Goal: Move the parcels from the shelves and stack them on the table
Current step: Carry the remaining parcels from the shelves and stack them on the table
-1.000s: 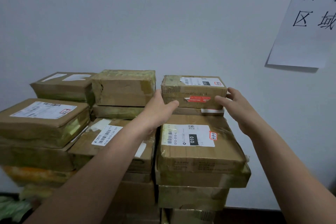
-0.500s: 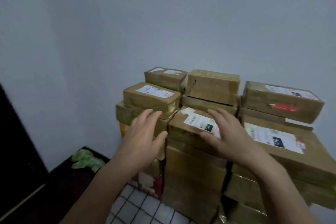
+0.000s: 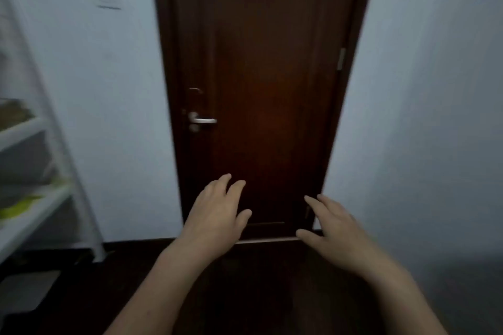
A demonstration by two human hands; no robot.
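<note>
Parcels are hard to make out in the head view. The only likely one is a blurred brown shape (image 3: 12, 113) lying on an upper board of the white shelves (image 3: 24, 129), far to the left of the left hand (image 3: 217, 215) and higher than it. On a lower board of the same shelves, also well to the left of that hand, lie some yellow-green things (image 3: 19, 207), too smeared to name.

Both bare forearms reach forward from the bottom edge. The left hand is empty, with its fingers straight and close together, its thumb held out to the side and its back towards the camera. The right hand (image 3: 334, 228) is just as empty, with its fingers stretched forward and slightly spread and its thumb pointing towards the left hand. The two hands are near each other but apart, and neither touches anything.

Straight beyond both hands stands a dark brown door (image 3: 272, 76), shut in its frame. Its metal handle (image 3: 202, 119) sits above the left hand, and a hinge (image 3: 341, 58) shows high above the right hand. A pale wall (image 3: 422, 117) runs off on the outer side of each hand. A dark floor (image 3: 245, 294) lies below the hands and forearms.
</note>
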